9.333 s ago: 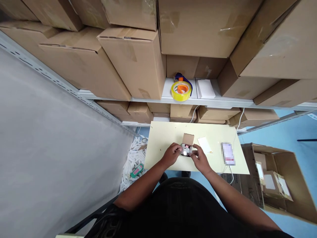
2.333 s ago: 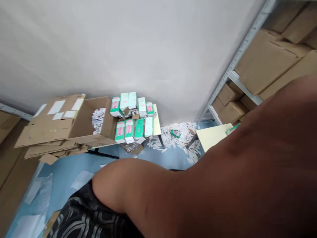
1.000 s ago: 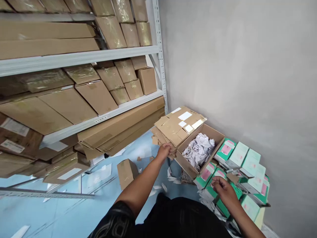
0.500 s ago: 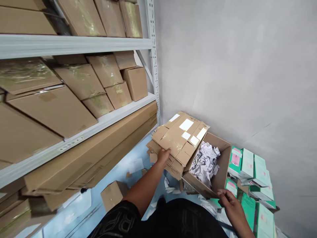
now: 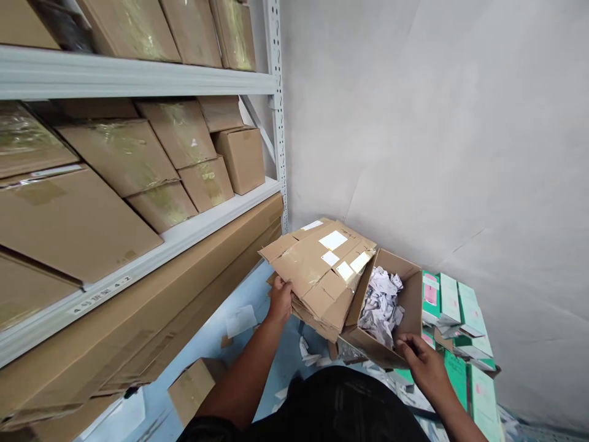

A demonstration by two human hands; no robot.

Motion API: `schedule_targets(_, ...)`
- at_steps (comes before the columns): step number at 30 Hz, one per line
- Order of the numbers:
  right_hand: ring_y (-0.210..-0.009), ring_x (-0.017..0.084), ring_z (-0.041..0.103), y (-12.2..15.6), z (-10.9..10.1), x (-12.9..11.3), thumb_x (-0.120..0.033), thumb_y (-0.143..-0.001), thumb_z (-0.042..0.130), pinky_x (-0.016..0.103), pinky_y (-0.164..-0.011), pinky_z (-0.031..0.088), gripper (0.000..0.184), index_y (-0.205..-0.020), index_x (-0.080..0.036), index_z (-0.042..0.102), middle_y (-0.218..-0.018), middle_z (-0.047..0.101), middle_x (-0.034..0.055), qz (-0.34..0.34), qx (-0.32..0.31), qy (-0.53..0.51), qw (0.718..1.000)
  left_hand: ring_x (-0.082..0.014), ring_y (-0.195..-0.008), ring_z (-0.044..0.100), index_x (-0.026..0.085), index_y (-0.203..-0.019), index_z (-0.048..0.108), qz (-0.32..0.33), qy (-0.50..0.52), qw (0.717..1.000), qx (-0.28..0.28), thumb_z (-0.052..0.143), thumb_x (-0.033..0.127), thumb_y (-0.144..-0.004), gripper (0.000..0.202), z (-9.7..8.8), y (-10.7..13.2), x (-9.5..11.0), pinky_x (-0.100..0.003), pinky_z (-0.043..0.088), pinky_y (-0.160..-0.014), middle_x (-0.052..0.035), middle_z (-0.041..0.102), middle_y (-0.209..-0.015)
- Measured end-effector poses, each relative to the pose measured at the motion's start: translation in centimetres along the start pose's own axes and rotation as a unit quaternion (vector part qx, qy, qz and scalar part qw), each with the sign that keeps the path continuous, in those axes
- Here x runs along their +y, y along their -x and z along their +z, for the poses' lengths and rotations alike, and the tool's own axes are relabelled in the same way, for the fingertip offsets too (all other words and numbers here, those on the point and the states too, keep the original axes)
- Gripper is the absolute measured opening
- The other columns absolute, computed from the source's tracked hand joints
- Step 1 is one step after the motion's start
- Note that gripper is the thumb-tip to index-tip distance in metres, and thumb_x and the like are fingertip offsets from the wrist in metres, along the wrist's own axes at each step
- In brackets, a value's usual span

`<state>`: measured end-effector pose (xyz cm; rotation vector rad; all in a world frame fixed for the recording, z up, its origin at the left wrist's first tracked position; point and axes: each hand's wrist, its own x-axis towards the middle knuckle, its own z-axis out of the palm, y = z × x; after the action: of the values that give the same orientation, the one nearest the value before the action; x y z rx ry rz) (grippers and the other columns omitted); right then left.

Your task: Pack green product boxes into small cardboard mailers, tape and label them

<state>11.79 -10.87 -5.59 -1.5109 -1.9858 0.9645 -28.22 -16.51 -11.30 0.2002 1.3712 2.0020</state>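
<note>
My left hand (image 5: pixel 280 301) is closed on the near left edge of a flattened cardboard sheet (image 5: pixel 317 264), which has several white labels and clear tape on it. More flattened cardboard lies under that sheet. Just to the right stands an open cardboard box (image 5: pixel 409 294) with crumpled white paper (image 5: pixel 381 301) inside. At the box's near right corner, my right hand (image 5: pixel 419 362) pinches the rim between thumb and fingers. The flattened sheets lean against the box's left side and partly cover it.
A metal rack (image 5: pixel 221 209) with taped cartons (image 5: pixel 242 159) fills the left. Green and white boxes (image 5: pixel 455 307) are stacked right of the open box. On the blue floor (image 5: pixel 216 337) lie paper scraps and a small carton (image 5: pixel 196 383). A grey wall (image 5: pixel 414 123) rises behind.
My left hand has shifted left along the cardboard, and the top sheet's left edge is lifted and pulled leftward. My right hand now grips the box rim more closely. The view has turned slightly.
</note>
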Motion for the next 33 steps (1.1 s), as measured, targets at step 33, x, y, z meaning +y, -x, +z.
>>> schedule_targets(33,-0.08,0.024,0.069,15.5,-22.2,10.9,-0.03,-0.067,0.071,0.033,-0.069,0.052,0.039,-0.105,-0.022,0.069,-0.092,0.077,0.0049,0.103,0.266,-0.378,0.881,-0.031,-0.109,0.071,0.021,-0.124,0.065,-0.069,-0.084,0.9,-0.422,0.085,0.045,-0.072,0.06,19.2,16.5,-0.1,-0.043,0.057,-0.096,-0.0106,0.075,-0.117)
